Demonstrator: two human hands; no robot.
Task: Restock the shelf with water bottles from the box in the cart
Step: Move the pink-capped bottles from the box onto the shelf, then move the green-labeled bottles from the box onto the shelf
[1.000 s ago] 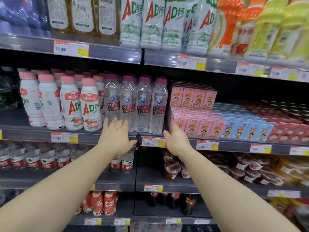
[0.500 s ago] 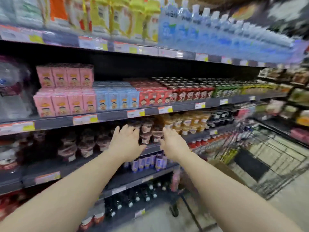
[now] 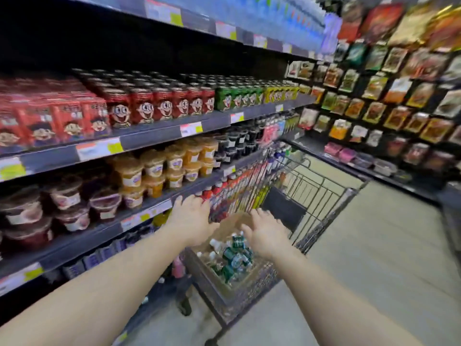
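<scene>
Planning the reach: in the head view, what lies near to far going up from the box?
Water bottles in the box, then the right hand above them, then the cart front rail, then the hanging snack packets.

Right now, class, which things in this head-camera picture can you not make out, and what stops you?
- Number of water bottles in the box: head view, the right hand and left hand cover part of it.
- Price tags on the shelf: head view, motion blur makes the print unreadable.
- Cart wheels: head view, mostly hidden under the basket.
</scene>
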